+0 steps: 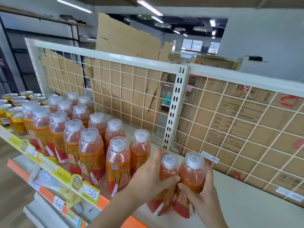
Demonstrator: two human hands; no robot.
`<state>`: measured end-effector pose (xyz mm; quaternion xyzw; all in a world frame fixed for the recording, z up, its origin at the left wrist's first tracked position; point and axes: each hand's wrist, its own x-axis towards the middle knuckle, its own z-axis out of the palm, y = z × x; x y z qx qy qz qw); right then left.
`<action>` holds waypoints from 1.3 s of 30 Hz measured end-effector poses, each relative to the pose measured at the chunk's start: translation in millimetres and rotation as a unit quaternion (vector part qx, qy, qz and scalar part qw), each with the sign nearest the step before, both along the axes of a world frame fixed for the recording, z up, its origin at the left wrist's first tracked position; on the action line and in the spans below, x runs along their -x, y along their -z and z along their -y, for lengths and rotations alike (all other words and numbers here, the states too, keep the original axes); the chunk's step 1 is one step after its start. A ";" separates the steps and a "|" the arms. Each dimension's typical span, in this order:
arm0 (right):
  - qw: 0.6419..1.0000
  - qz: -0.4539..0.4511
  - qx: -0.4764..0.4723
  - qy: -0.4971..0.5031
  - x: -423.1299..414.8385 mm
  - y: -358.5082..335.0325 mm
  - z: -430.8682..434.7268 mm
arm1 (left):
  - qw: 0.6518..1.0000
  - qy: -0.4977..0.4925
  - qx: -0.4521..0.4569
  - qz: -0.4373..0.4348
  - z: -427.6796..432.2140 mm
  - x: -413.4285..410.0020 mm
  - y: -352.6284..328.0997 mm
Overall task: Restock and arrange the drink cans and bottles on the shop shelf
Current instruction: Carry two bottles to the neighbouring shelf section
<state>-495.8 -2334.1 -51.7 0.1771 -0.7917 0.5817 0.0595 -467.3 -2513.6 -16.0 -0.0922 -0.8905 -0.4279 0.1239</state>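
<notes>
- Shelf (243,204): pale flat board with a white wire grid back (125,89).
- Front edge: yellow price strip (49,163) carrying paper tags.
- Bottles (91,152): orange drink, white caps, upright in close rows on the left part.
- Cans (18,122): gold, upright, at the far left just beside the bottles.
- Two front bottles (191,175): touching each other, right of the rows.
</notes>
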 end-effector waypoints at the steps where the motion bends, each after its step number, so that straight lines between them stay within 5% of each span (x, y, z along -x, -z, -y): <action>1: 1.000 0.006 -0.001 -0.005 2.6 -1.4 -0.6 | 1.000 0.005 -0.002 0.007 1.1 1.4 -2.4; 15: 0.995 0.035 -0.092 -0.015 38.5 -28.4 -26.2 | 0.992 0.052 0.114 0.027 2.0 42.3 -44.9; 31: 0.991 -0.116 0.034 0.052 83.7 -116.2 -8.7 | 0.991 0.011 -0.046 -0.122 95.9 100.2 -182.1; 39: 0.987 -0.115 -0.034 0.108 90.1 -118.5 42.7 | 0.992 -0.042 -0.030 -0.119 215.1 138.7 -183.4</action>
